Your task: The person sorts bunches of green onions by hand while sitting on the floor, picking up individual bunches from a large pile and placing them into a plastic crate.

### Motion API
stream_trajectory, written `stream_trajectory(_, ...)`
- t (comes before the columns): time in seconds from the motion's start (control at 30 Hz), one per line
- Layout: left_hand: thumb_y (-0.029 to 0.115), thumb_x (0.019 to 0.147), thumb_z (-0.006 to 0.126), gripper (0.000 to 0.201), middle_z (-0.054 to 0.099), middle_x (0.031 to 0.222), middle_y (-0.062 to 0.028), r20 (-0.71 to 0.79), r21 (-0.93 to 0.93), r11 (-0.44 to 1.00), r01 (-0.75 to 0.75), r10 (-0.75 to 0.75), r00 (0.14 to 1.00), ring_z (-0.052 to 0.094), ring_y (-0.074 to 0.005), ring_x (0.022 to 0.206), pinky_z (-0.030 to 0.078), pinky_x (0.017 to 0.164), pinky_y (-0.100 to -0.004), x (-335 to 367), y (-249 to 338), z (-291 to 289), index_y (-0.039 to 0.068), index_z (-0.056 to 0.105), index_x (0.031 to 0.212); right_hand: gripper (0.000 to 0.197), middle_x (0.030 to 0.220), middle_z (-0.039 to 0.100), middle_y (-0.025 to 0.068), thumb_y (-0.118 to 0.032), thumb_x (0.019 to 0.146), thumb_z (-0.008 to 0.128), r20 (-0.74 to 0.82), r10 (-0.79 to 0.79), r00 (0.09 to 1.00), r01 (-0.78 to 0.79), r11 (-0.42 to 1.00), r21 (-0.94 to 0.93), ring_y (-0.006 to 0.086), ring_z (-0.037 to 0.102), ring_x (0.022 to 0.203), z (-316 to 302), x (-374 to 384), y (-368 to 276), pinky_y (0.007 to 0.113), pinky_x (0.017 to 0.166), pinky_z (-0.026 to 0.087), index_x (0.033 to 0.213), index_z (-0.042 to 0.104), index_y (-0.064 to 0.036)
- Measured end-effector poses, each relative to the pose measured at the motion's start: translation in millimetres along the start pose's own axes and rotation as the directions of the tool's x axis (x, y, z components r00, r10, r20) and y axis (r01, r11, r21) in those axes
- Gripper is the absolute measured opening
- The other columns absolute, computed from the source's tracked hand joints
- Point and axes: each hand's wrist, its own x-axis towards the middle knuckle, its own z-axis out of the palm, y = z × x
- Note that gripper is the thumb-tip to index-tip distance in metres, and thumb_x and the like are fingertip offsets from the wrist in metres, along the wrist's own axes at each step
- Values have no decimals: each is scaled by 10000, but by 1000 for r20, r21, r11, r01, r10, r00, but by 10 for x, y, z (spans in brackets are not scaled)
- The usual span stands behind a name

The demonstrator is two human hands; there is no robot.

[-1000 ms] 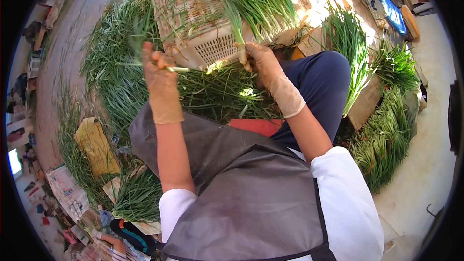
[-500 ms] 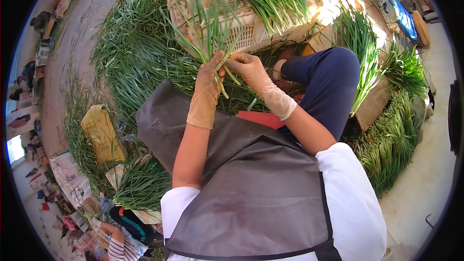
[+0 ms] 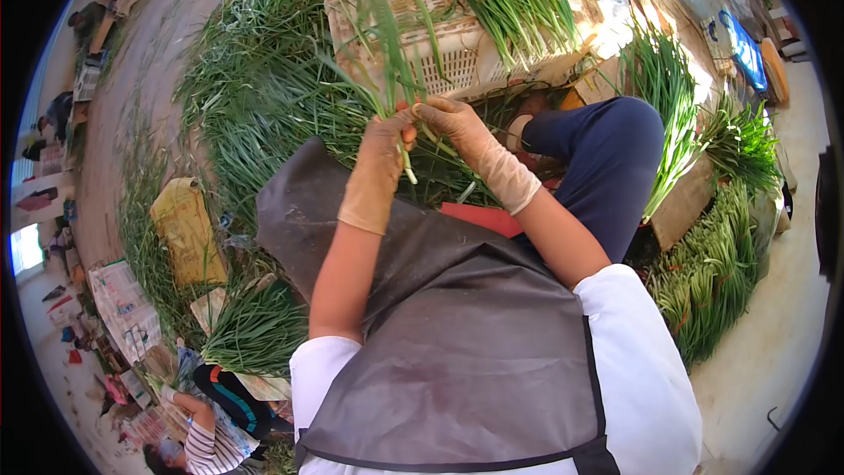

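Observation:
Both my hands wear thin, pale, soiled gloves and meet in front of the apron. My left hand [image 3: 380,154] is closed round a few garlic chives [image 3: 389,57], their long green leaves fanning upward and a pale stem end poking out below. Beside it, the bent fingers of my right hand [image 3: 457,126] pinch at the same chives, close to my left fingertips. Just beyond my hands stands a pale slatted plastic crate [image 3: 448,70], with a larger bunch of chives [image 3: 510,0] lying across its top.
A big heap of loose green leaves [image 3: 264,97] spreads to the left. More chive bunches [image 3: 661,105] and a thick stacked row [image 3: 716,273] lie right of my bent knee. A yellow sack [image 3: 187,233] lies left; a person in stripes [image 3: 211,449] sits at lower left.
My view has shifted slightly. My hands stay together on the chives, whose leaves now blur with motion. Fewer stem ends fan out below my left hand.

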Motion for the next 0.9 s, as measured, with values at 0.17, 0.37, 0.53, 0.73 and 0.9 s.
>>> stream_trajectory(0.17, 136, 731, 693, 173, 489, 615, 51, -54, 94, 996, -5, 10, 998, 410, -41, 450, 287, 399, -187, -32, -107, 65, 92, 554, 823, 228, 867, 627, 47, -218, 854, 572, -163, 65, 984, -19, 963, 268, 122, 570, 804, -246, 0, 134, 257, 740, 446, 928, 615, -7)
stream_trajectory(0.37, 228, 813, 620, 212, 508, 656, 2, -286, -7, 923, -386, 368, 885, 447, -50, 508, 331, 415, -150, 116, 801, -608, 35, 545, 764, 238, 837, 612, 66, -210, 857, 531, 499, 79, 863, -120, 992, 50, 148, 565, 713, -554, -124, -234, 276, 667, 462, 911, 584, 15)
stream_trajectory(0.53, 133, 795, 636, 193, 521, 657, -37, -203, -109, 818, -566, 539, 818, 495, -118, 564, 440, 557, -217, 139, 1701, -224, 34, 497, 886, 282, 850, 637, 144, -308, 766, 620, -231, -296, 927, -248, -20, -969, 222, 630, 744, -562, 127, -273, 295, 634, 501, 857, 638, -42)
stream_trajectory(0.73, 198, 863, 557, 178, 399, 539, 41, 200, -239, 963, -126, 176, 964, 328, -68, 425, 259, 350, -194, 728, 1018, 437, 25, 532, 901, 278, 688, 632, 95, -296, 778, 622, -533, -395, 748, -605, -77, -793, 230, 615, 612, -1193, 687, -557, 316, 561, 482, 824, 620, -21)
stream_trajectory(0.9, 239, 825, 623, 187, 282, 464, 92, 81, -368, 928, 49, -20, 996, 254, -50, 375, 219, 369, -226, 676, 326, 295, 69, 545, 832, 295, 643, 607, 95, -275, 843, 497, -385, -269, 883, -137, 637, -759, 197, 586, 610, -892, 511, -440, 302, 595, 448, 882, 612, -6)
